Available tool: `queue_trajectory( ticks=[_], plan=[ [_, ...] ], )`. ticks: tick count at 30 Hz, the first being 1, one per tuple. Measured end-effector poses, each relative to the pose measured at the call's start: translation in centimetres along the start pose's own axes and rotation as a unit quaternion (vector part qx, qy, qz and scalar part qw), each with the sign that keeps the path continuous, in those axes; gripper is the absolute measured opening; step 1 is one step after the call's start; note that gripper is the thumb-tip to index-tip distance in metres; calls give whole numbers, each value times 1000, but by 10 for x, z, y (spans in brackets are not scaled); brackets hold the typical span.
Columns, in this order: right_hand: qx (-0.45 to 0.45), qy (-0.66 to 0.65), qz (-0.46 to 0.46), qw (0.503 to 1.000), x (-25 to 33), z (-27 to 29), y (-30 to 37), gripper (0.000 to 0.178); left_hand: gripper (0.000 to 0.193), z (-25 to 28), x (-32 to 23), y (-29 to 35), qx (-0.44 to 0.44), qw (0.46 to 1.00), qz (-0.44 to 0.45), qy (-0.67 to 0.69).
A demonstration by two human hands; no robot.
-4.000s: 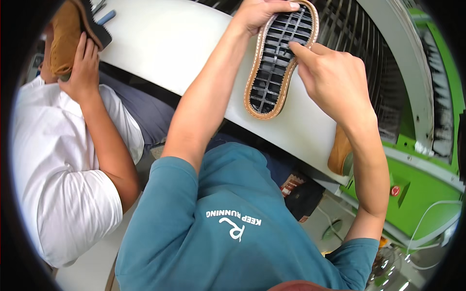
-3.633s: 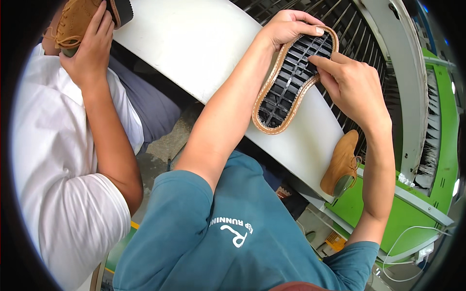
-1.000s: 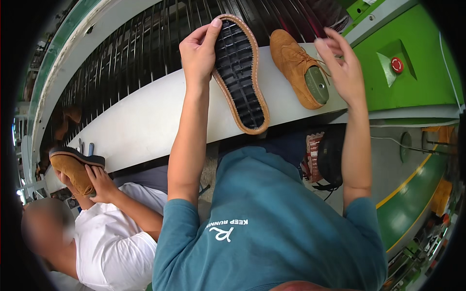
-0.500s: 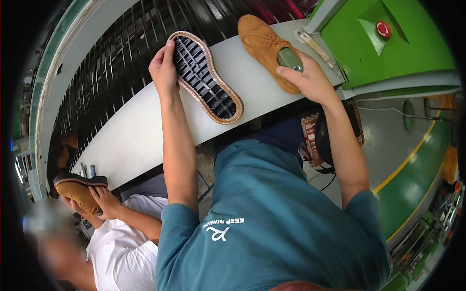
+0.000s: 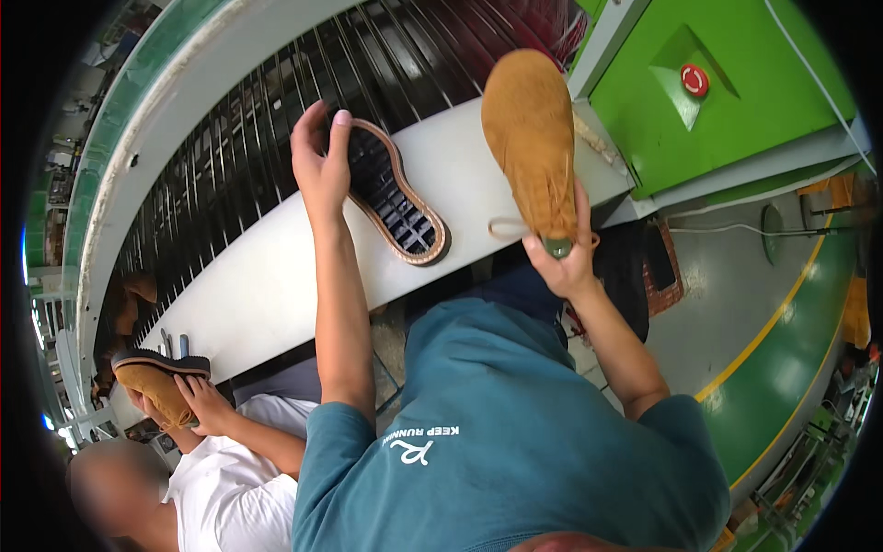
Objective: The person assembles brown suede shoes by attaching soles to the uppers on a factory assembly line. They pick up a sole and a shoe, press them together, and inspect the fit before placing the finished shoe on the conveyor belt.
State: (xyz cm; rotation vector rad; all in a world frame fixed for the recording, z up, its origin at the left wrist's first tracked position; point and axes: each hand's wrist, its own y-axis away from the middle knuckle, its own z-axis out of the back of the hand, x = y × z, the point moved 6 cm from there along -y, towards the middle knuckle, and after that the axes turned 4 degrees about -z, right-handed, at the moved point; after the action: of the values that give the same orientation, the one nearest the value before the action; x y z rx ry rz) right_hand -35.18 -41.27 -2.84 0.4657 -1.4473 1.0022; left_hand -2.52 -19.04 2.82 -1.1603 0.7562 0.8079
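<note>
A tan suede shoe upper on a green last is held up by my right hand, its toe pointing away and its lace hanging loose. My right thumb lies beside the last, and the other fingers wrap round the back of the upper. To the left, a black shoe sole with a pale stitched rim lies hollow side up on the white bench. Over the sole's far end, my left hand has its thumb and fingers apart and does not grip it.
Beyond the white bench runs a row of dark metal rollers. At right stands a green machine housing with a red button. A co-worker at lower left holds another tan shoe, near several small tools.
My right hand has lifted the upper off the bench and tipped it toe up. My left hand has let go of the sole, which now lies lower on the bench.
</note>
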Motion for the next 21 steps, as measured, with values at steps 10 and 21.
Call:
queue_trajectory(
  ticks=[10, 21],
  plan=[
    [51, -111, 82, 989, 0, -68, 1, 99, 58, -56, -202, 61, 246, 919, -159, 263],
    [52, 93, 49, 993, -1, -69, 0, 102, 56, -51, -186, 74, 227, 927, -110, 277]
  ],
)
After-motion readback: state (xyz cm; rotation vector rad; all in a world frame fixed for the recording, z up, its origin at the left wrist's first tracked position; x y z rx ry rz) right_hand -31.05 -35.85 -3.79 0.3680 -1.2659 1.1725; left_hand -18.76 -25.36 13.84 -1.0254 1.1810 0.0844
